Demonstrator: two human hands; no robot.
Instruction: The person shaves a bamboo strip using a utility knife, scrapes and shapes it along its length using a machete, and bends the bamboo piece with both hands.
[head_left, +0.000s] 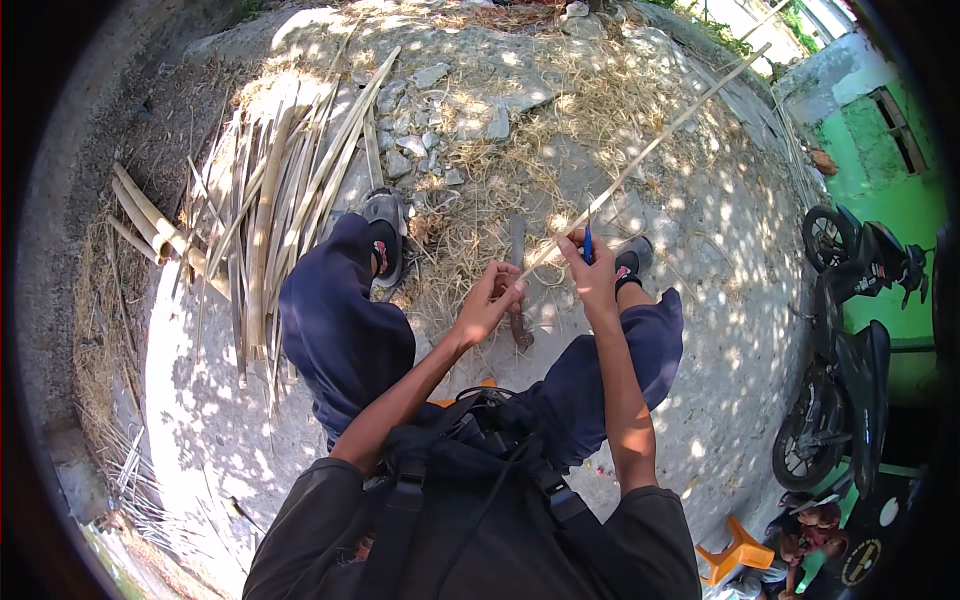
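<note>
A long, thin bamboo strip [640, 166] runs from between my hands up and away to the far right. My left hand [486, 306] pinches its near end between thumb and fingers. Further along, my right hand [590, 272] is closed around a slim blue pen-like tool [588, 243], its fingers against the strip. Whether the blue tool is a pen or a small knife I cannot tell. Below the strip, a machete [517, 240] lies on the ground between my feet, its brown handle toward me and partly behind my left hand.
Split bamboo strips and poles [265, 220] lie piled at the left. Dry shavings [480, 210] and broken stones [410, 145] cover the ground ahead. At the right stand motorbikes [850, 400] by a green wall [860, 140]. An orange stool [740, 553] and a person [815, 535] are at the lower right.
</note>
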